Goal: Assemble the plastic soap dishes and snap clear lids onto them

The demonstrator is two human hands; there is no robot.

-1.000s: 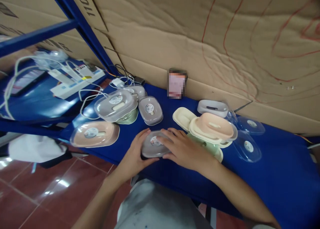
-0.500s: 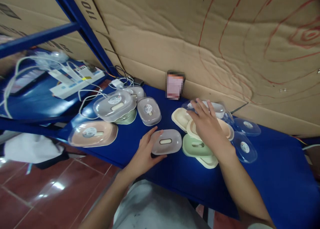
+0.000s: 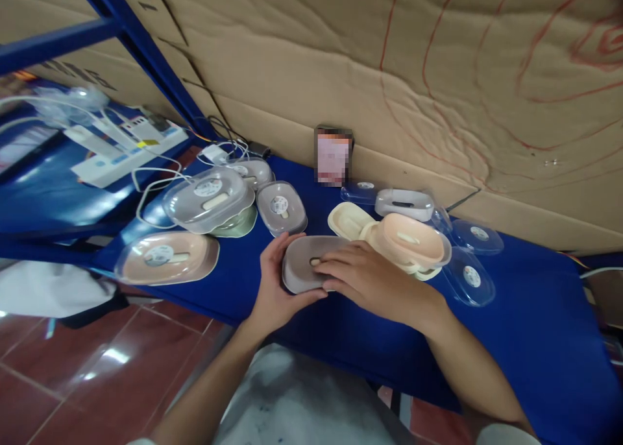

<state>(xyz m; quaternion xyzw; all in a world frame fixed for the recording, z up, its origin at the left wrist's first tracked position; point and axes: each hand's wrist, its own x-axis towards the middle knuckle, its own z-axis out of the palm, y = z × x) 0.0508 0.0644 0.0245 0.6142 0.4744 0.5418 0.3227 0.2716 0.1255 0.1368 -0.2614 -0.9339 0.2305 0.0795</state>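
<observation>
My left hand (image 3: 275, 279) grips the left end of a grey oval plastic container (image 3: 296, 263), thumb along its near side and fingers at its back edge. Over the container's right half lies my right hand (image 3: 365, 273), its fingers close together and bent onto the top. Their tips touch the oval slot, where a bit of a cream insert (image 3: 315, 261) shows; the rest is covered. Just beyond the right hand are a peach container (image 3: 413, 240) and a cream oval piece (image 3: 351, 221).
Grey lidded containers (image 3: 209, 202) and a peach one (image 3: 168, 257) stand on the blue table (image 3: 535, 328) at left. Clear lids (image 3: 470, 276) lie at right, near a grey frame-like piece (image 3: 403, 203). A power strip (image 3: 126, 156) with cables is at far left; cardboard (image 3: 292, 62) rises behind.
My right hand has come left and down from above the stacked pieces onto the grey container. The peach container is now uncovered, while the green piece is hidden behind the right hand.
</observation>
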